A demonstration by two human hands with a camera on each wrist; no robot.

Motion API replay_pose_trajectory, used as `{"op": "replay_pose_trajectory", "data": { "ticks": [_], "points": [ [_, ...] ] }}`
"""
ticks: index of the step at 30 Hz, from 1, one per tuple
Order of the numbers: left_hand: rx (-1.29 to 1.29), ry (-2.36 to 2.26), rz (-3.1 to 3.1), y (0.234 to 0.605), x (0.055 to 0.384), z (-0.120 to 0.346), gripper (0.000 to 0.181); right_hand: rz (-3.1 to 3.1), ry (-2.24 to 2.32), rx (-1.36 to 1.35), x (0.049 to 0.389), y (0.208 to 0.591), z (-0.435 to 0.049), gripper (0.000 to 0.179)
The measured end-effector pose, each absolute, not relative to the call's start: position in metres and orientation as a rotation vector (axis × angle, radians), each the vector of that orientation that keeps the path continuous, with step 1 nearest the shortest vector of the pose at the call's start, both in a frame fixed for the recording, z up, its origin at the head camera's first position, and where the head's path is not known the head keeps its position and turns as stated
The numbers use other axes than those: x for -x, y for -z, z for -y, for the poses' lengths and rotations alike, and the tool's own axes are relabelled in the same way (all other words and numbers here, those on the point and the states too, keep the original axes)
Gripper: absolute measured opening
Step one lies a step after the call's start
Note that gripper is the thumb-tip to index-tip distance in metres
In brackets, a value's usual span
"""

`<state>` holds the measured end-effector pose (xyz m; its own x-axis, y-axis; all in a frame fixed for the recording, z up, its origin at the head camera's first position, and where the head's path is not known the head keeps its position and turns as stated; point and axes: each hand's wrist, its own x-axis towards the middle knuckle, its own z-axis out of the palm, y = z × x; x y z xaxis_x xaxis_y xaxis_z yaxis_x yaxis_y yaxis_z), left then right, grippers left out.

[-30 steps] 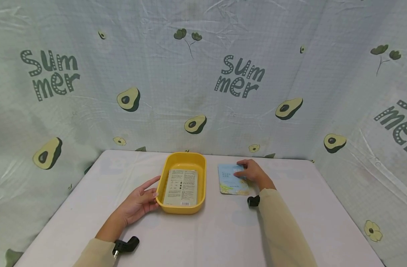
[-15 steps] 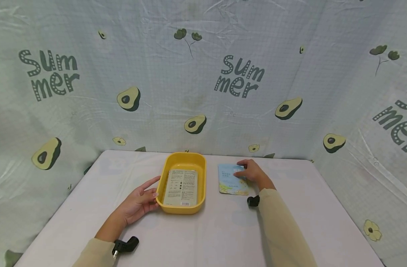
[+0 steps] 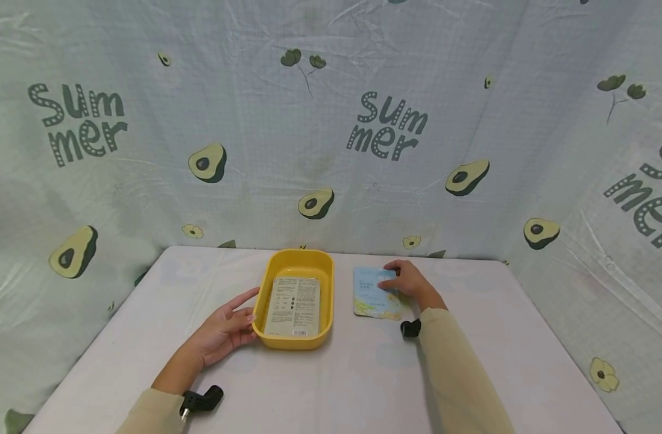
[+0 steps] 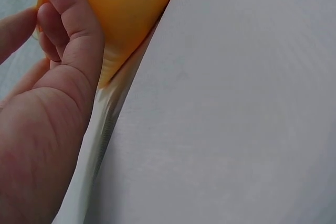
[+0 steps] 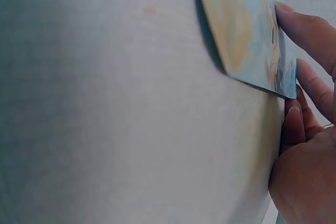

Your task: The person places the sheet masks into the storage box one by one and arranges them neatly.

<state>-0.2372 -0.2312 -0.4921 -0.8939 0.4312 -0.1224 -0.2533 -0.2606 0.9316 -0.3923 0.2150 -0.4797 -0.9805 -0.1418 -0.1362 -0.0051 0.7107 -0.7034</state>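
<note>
A yellow tray (image 3: 324,301) stands left of the table's middle, with a flat grey printed packet (image 3: 294,306) lying inside, text and barcode facing up. My left hand (image 3: 226,331) holds the tray's left side, thumb at the rim and fingers against the outer wall. To the right of the tray is a light blue sachet (image 3: 371,295) with yellow print at its bottom. My right hand (image 3: 410,283) pinches its right edge, thumb on top. In the right wrist view the sachet (image 5: 247,30) bends at that edge, and its near side stands slightly off the table.
The white-covered table (image 3: 358,380) ends at a hanging curtain (image 3: 255,120) printed with avocados and lettering. Similar cloth encloses the left and right sides. A black wrist camera (image 3: 202,399) sits on the left sleeve, another (image 3: 410,328) on the right.
The head view has shifted very slightly. Both hands keep their places on the tray and the sachet, with no other clear movement.
</note>
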Motion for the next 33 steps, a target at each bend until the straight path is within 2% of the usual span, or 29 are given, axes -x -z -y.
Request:
{"op": "replay_pose_trajectory", "data": {
  "ticks": [14, 33],
  "points": [
    [-0.201, -2.172, -1.614, 0.4908, 0.2369, 0.2296, 0.079, -2.743, 1.126, 0.138, 0.395, 0.484, -0.2154, 0.058],
    [-0.213, -2.16, -1.631, 0.4903, 0.2369, 0.2316, 0.078, -2.76, 1.035, 0.17, 0.3906, 0.4767, -0.2169, 0.063]
  ]
}}
